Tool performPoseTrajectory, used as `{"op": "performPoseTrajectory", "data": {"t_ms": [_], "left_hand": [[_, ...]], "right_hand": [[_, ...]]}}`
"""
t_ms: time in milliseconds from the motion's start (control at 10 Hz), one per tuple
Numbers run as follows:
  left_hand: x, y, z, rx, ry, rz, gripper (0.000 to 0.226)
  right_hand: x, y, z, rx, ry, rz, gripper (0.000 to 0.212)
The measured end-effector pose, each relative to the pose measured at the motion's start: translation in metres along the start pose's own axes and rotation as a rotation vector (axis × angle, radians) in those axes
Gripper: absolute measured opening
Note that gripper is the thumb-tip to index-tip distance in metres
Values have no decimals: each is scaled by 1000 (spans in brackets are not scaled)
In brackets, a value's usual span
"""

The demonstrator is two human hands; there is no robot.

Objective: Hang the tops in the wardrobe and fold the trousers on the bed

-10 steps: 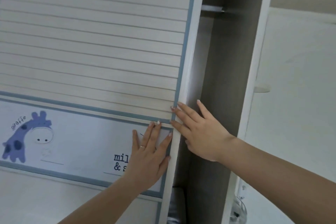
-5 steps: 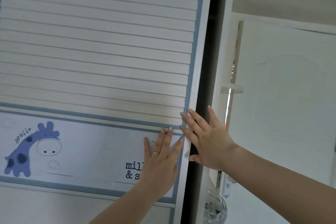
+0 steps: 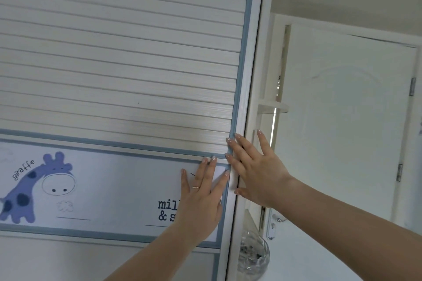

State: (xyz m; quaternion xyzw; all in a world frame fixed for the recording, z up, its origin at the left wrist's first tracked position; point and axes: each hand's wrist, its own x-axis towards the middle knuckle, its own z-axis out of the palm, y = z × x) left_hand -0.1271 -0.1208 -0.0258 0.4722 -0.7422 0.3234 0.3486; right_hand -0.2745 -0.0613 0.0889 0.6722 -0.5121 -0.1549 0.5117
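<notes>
Wardrobe door (image 3: 118, 70) slid right up against frame post (image 3: 257, 80), no gap showing, so tops and trousers nowhere in our view. Our left hand (image 3: 202, 201) flat on giraffe panel (image 3: 91, 189), grip wide, fingers straight, ring on one finger. Our right hand (image 3: 255, 171) pressing door's right edge, fingers spread, holding nothing. Room door (image 3: 342, 121) off to right, glass jar (image 3: 252, 255) low beside wardrobe.

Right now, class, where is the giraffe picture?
In the head view, the giraffe picture is at lower left on the wardrobe door, left of the left hand.
</notes>
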Motion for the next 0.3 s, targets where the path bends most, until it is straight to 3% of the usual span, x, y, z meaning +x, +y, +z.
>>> {"op": "performPoseTrajectory", "data": {"t_ms": [200,300], "left_hand": [[-1,-1,-4,-37,12,20,73],[-3,0,-17,-109,55,25,68]], "right_hand": [[1,1,4,61,41,9,77],[-15,4,-1,184,215,-15,55]]}}
